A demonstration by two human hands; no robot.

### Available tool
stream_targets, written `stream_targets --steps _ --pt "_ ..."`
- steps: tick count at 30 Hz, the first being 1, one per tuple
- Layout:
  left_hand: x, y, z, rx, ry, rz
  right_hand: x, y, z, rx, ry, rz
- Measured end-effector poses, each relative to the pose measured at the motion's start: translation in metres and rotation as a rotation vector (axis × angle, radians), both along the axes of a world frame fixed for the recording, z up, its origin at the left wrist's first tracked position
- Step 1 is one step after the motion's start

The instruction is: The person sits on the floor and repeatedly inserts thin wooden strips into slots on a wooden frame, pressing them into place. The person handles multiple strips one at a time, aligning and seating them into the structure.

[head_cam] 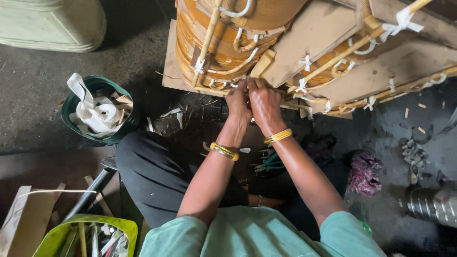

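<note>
At floor level, left hand (238, 102) and right hand (264, 102) pinch closed together on a white tie at the wound coil's (228, 38) lower edge, while the green bucket (119, 135) at left holds white tape rolls (97, 114) and the yellow-green bin (57, 235) holds sticks.

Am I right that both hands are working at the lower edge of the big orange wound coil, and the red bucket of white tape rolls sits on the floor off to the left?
Not quite: the bucket is dark green, not red, as the head view shows. The rest holds: the left hand and right hand are together at the lower edge of the big orange wound coil, and the bucket holding white tape rolls sits on the floor to the left.
</note>
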State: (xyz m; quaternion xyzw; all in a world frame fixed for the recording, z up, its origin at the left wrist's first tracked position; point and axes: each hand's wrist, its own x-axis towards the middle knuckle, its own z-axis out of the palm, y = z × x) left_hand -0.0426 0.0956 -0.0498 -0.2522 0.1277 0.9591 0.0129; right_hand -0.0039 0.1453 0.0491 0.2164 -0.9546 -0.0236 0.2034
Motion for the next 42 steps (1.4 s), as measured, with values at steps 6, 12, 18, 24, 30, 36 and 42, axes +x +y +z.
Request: stream_targets --steps 6,12,18,24,30,36,42 --pt "0.034 -0.016 -0.004 0.104 0.197 -0.164 -0.019 -0.007 -0.009 0.087 -0.102 -0.065" --pt "0.045 -0.033 -0.015 -0.559 0.500 -0.190 -0.021 -0.009 -0.005 0.080 -0.146 -0.074" --pt "0.045 -0.059 -0.016 -1.142 0.351 -0.360 0.005 0.012 0.015 -0.165 0.057 0.278" --pt "0.019 -0.056 -0.004 -0.197 0.323 -0.366 0.011 0.016 0.034 -0.087 -0.107 0.264" --pt "0.030 -0.046 -0.018 0.209 0.320 -0.302 0.005 -0.007 0.025 -0.106 -0.075 -0.070" --pt "0.029 -0.024 -0.014 0.138 0.245 -0.246 -0.002 -0.019 0.020 -0.097 -0.196 -0.317" --pt "0.008 -0.010 -0.019 0.201 0.016 -0.171 0.010 -0.013 0.015 -0.254 0.100 -0.083"
